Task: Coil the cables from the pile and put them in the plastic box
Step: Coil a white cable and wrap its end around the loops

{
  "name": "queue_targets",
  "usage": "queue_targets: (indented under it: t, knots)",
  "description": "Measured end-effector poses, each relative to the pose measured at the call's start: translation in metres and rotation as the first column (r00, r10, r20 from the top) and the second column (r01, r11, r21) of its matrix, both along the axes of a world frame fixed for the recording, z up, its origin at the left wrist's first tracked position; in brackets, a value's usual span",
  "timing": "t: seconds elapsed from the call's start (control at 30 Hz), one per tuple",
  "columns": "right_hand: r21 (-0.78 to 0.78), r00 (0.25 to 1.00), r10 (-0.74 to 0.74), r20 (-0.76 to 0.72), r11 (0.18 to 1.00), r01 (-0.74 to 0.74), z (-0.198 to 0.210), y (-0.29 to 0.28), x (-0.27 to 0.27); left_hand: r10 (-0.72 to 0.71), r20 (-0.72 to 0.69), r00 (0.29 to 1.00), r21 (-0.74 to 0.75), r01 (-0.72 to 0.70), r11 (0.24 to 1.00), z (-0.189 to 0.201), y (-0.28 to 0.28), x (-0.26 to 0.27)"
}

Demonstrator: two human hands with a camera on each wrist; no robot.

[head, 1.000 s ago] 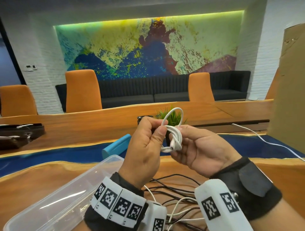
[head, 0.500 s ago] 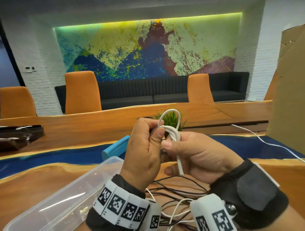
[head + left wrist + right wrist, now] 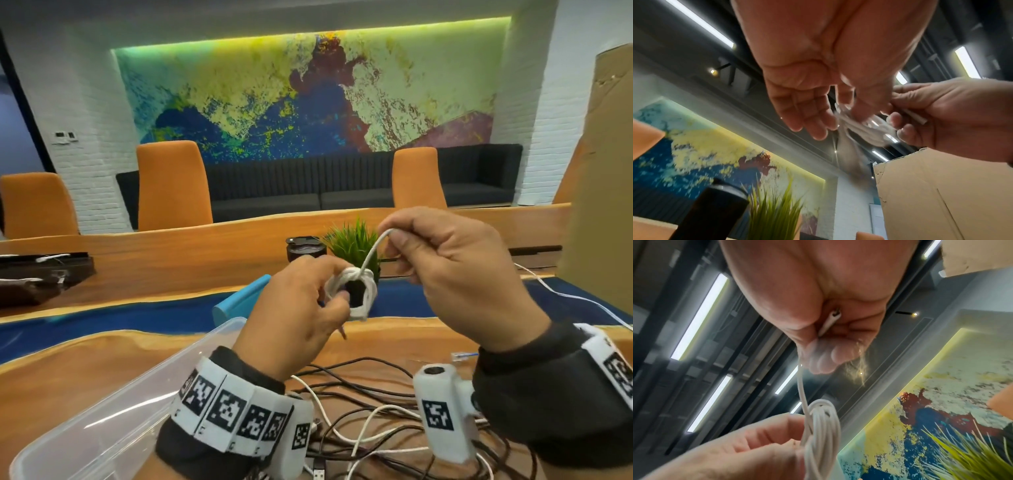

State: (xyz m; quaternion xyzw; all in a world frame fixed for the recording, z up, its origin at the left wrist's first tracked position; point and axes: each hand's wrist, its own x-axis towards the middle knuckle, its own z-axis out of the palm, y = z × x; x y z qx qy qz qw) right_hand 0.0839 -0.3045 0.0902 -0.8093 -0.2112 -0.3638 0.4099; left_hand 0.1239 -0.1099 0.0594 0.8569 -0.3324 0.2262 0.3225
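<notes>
Here we grip the coiled white cable [image 3: 352, 291] above the desk [image 3: 68, 370] in our left hand [image 3: 298, 318], while our right hand [image 3: 455, 274] pinches its free end. Below lie the cable pile [image 3: 370, 411], the plastic box [image 3: 113, 418] at left, and a plant [image 3: 352, 240] beyond.

Left hand [image 3: 830, 68] palm toward lens, thumb and forefinger pinching blurred white cable coil [image 3: 865, 129], right hand [image 3: 953, 120] gripping cable end beside it, cardboard box [image 3: 941, 194] below, green plant [image 3: 774, 216] bottom centre.
</notes>
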Motion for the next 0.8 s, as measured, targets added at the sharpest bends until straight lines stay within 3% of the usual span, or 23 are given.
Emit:
queue_targets:
  t: [0.07, 0.17, 0.3, 0.37, 0.47, 0.5, 0.57, 0.6, 0.67, 0.73, 0.8]
  knots:
    - [-0.076, 0.997, -0.025, 0.078, 0.997, 0.03, -0.001, 0.002, 0.001, 0.01, 0.074, 0.997, 0.042, -0.013, 0.999, 0.004, 0.0, -0.005]
    - [-0.115, 0.988, -0.042, 0.149, 0.992, 0.059, -0.002, -0.001, 0.006, -0.052, 0.061, 0.997, -0.052, 0.056, 0.997, 0.006, -0.004, -0.011]
    - [-0.223, 0.938, -0.288, 0.191, 0.918, 0.327, -0.003, -0.015, 0.011, -0.177, 0.031, 0.984, -0.112, 0.179, 0.977, 0.008, -0.003, -0.01]
    - [-0.33, 0.923, -0.365, 0.119, 0.862, 0.383, -0.005, -0.017, 0.012, -0.184, 0.097, 0.978, -0.17, 0.198, 0.965, 0.008, -0.001, -0.008]
    - [-0.389, 0.937, -0.333, -0.103, 0.881, 0.27, -0.009, -0.007, 0.012, -0.133, 0.227, 0.965, -0.215, 0.183, 0.959, 0.006, -0.004, -0.008]
    - [-0.314, 0.944, -0.271, -0.186, 0.927, 0.205, -0.01, -0.003, 0.011, -0.127, 0.249, 0.96, -0.236, 0.187, 0.954, 0.005, -0.005, -0.008]
    - [0.062, 0.929, -0.018, -0.369, 0.997, 0.044, -0.009, 0.003, 0.009, -0.134, 0.276, 0.952, -0.27, 0.21, 0.94, 0.004, -0.006, -0.007]
    - [0.3, 0.89, 0.154, -0.43, 0.954, -0.019, -0.007, 0.004, 0.007, -0.145, 0.284, 0.948, -0.28, 0.227, 0.933, 0.004, -0.005, -0.007]
    - [0.641, 0.788, 0.445, -0.425, 0.763, -0.085, -0.005, 0.006, 0.006, -0.174, 0.298, 0.938, -0.288, 0.262, 0.921, 0.003, -0.006, -0.007]
    - [0.785, 0.712, 0.6, -0.364, 0.61, -0.113, -0.005, 0.007, 0.007, -0.183, 0.32, 0.93, -0.29, 0.28, 0.915, 0.002, -0.007, -0.007]
    - [0.836, 0.651, 0.681, -0.336, 0.533, -0.126, -0.006, 0.009, 0.007, -0.171, 0.344, 0.923, -0.305, 0.282, 0.91, 0.0, -0.008, -0.006]
